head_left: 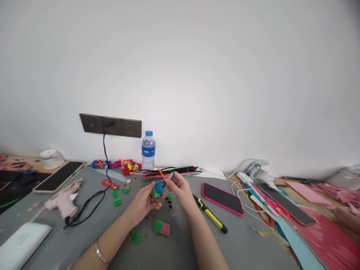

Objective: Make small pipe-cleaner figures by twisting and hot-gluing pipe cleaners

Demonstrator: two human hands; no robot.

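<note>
My left hand is closed around a small blue-and-green pipe cleaner figure, its blue coil facing up. A blue pipe cleaner is pinched in my right hand, just to the right of the figure. An orange strip rises between the hands; I cannot tell which hand, if either, holds it. On the mat below my hands lie a green-and-pink coiled piece and a curled green piece. Smaller green pieces are scattered left of my left hand.
A water bottle stands by the wall behind loose pipe cleaners. At left are a pink glue gun with a black cord, and a white box. At right lie a yellow-black cutter, a pink-cased phone and white cables.
</note>
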